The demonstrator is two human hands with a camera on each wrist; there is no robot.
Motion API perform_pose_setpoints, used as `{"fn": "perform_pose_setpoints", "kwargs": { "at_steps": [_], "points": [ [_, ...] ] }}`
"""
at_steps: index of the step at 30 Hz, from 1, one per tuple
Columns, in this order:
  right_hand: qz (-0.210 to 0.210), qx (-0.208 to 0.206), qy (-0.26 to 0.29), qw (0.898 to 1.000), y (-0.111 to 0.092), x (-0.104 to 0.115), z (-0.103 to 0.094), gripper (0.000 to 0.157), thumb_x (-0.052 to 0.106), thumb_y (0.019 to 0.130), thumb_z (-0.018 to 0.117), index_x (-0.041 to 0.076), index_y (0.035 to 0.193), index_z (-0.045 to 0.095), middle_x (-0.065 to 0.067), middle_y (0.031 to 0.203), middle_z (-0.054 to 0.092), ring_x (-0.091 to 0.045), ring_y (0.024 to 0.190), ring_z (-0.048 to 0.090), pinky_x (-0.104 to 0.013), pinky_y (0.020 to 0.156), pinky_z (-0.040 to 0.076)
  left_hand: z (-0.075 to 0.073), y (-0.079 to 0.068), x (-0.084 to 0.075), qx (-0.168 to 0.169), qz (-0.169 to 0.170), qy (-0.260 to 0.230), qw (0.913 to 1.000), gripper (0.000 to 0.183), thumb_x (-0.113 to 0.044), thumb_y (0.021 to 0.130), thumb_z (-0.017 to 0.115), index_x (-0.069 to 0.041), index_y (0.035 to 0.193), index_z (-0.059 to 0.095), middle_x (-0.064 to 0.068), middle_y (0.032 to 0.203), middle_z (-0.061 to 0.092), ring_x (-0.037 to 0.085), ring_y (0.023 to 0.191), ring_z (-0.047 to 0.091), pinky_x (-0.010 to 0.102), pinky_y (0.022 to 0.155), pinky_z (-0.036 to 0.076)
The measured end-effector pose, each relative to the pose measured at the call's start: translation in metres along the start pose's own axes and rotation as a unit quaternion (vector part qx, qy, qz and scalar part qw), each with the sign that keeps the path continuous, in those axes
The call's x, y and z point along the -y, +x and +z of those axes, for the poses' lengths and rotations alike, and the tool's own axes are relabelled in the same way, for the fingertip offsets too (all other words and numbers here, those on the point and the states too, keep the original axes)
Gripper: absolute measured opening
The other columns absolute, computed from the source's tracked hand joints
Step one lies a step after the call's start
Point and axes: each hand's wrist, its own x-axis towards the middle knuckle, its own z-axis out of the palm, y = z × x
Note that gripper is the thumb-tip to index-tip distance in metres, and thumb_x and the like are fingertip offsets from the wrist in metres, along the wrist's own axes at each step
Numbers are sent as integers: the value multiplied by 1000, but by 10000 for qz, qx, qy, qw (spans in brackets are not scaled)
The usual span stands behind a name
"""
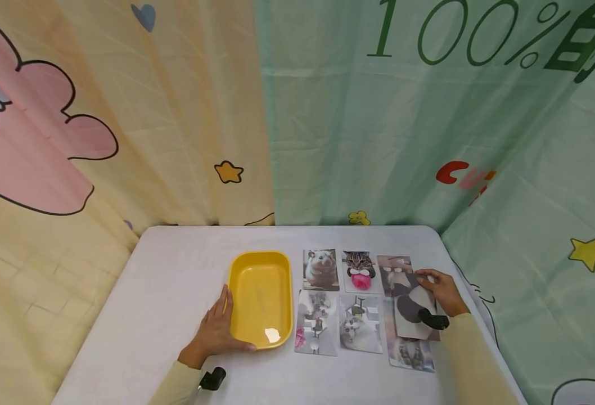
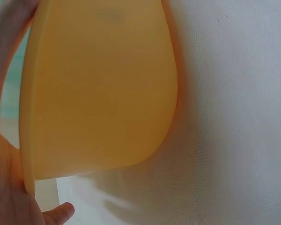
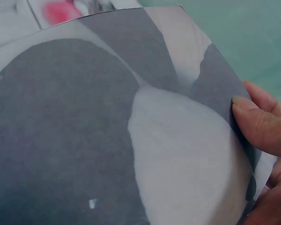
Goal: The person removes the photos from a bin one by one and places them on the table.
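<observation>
A yellow rectangular tray (image 1: 261, 301) stands on the table left of centre. My left hand (image 1: 215, 325) rests spread against it, fingers along its left rim and thumb at the near edge. In the left wrist view the tray's wall (image 2: 103, 89) fills much of the picture. My right hand (image 1: 444, 291) pinches a grey-and-white patterned card (image 1: 413, 308) by its right edge; in the right wrist view the thumb (image 3: 260, 124) presses on its face and another layer shows behind it. The card overlaps two picture cards at the right.
Several animal picture cards lie in two rows right of the tray, among them a hamster card (image 1: 320, 270) and a cat card (image 1: 361, 272). A white cloth covers the table (image 1: 176, 270). Printed curtains (image 1: 338, 140) hang behind and at both sides.
</observation>
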Motion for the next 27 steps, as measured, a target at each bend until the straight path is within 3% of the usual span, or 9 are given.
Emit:
{"fn": "perform_pose_setpoints", "kwargs": {
  "at_steps": [3, 6, 10, 15, 24, 27],
  "points": [
    [285, 59, -358, 9989, -11, -13, -20, 42, 20, 97, 59, -11, 126, 55, -20, 128, 55, -25, 122, 47, -41, 101, 40, 0, 0, 0, 17, 4, 7, 10000, 154, -69, 49, 83, 8, 150, -4, 19, 160, -11, 47, 141, 14, 63, 110, 19],
    [600, 268, -646, 9957, -20, -23, -36, 43, 21, 98, 59, -12, 125, 54, -34, 138, 42, -50, 132, 29, -63, 102, 30, 1, 0, 0, 11, 11, 21, 10000, 153, -69, 49, 83, 8, 150, -3, 19, 160, -11, 47, 141, 14, 63, 110, 19],
    [896, 475, -1163, 9880, -27, -37, -50, 41, 22, 97, 60, -10, 122, 57, -36, 137, 42, -55, 131, 27, -68, 99, 28, 2, 0, 1, 1, 7, 46, 10000, 154, -70, 49, 82, 8, 150, -3, 19, 160, -11, 47, 141, 14, 63, 110, 19],
    [1085, 522, -1437, 9823, -31, -48, -55, 37, 19, 96, 61, -9, 119, 58, -35, 131, 49, -56, 128, 30, -71, 98, 26, 1, 1, 1, 24, 4, 19, 10000, 154, -70, 49, 82, 7, 150, -4, 18, 160, -12, 47, 141, 14, 63, 110, 18],
    [838, -14, -1902, 9782, -33, -60, -52, 28, 8, 93, 61, -13, 112, 61, -36, 118, 56, -53, 112, 46, -63, 92, 35, 2, 1, 0, 35, -41, -33, 10000, 154, -70, 49, 82, 6, 151, -5, 17, 160, -13, 47, 141, 13, 62, 111, 18],
    [1152, -207, -1842, 9759, -34, -57, -49, 35, 10, 94, 59, -14, 119, 57, -38, 125, 50, -54, 116, 43, -63, 94, 36, 2, 0, -1, 0, -17, -100, 9999, 154, -70, 49, 82, 7, 150, -4, 17, 160, -12, 47, 141, 14, 63, 110, 18]
  ]
}}
